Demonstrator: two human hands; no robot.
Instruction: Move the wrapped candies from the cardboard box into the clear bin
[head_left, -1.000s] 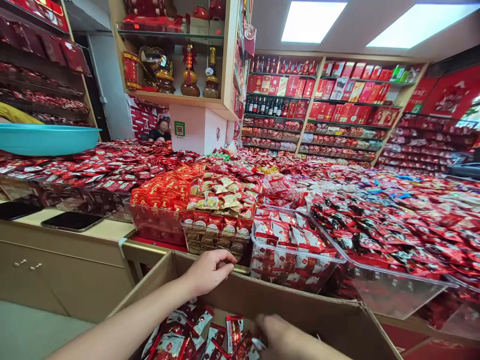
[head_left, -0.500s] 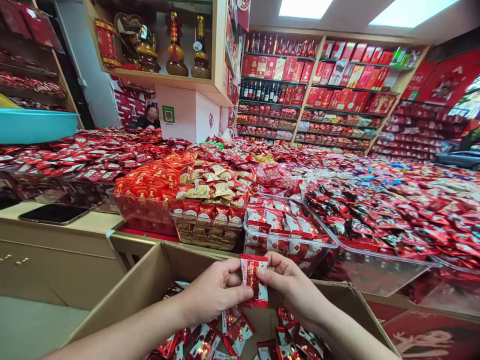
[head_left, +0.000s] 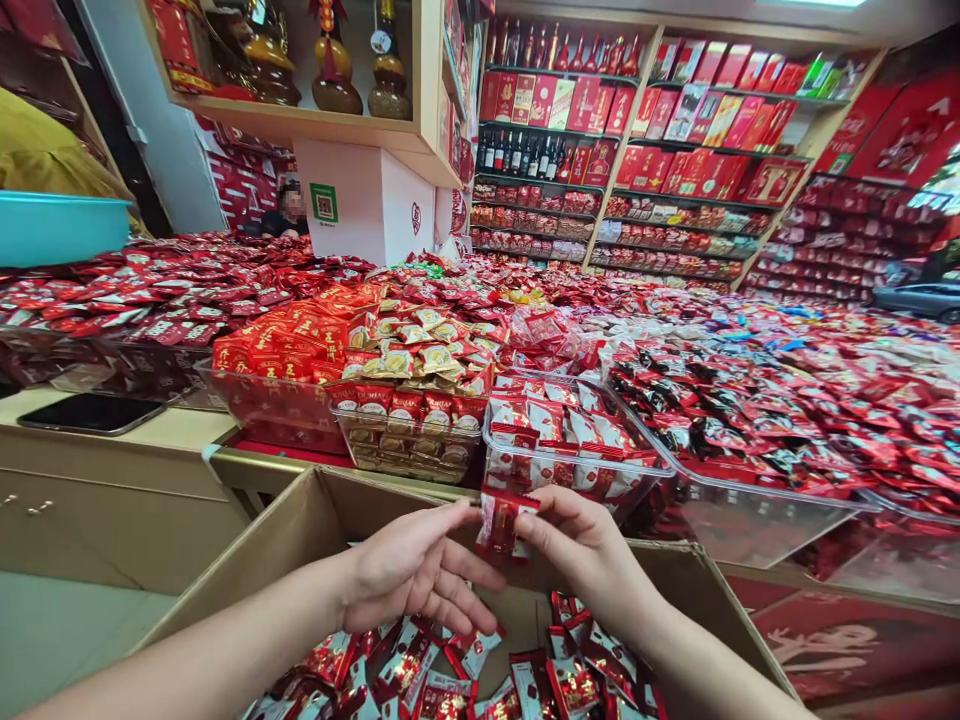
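Note:
Between the thumb and fingers of my right hand [head_left: 581, 535] is a small red-and-white wrapped candy packet [head_left: 498, 525], held upright above a cardboard box [head_left: 247, 540]. My left hand [head_left: 420, 565] is just left of it, palm turned up and fingers spread, with the thumb tip close to the packet's upper left edge. Whether that thumb touches the packet I cannot tell. Below both hands, several loose packets [head_left: 409, 660] of similar red and white wrapping lie in the box.
Past the box stand clear plastic bins: one of red-and-white packets [head_left: 551, 440], one of gold durian packets [head_left: 412, 420], one of red packets [head_left: 281, 350]. A phone [head_left: 90, 412] lies on the left counter near a blue basin [head_left: 60, 228]. A person [head_left: 289, 210] is at the back.
My left hand has let go of the packet and opened, palm up. My right hand still holds the packet, now slightly higher. The view has tilted downward a little.

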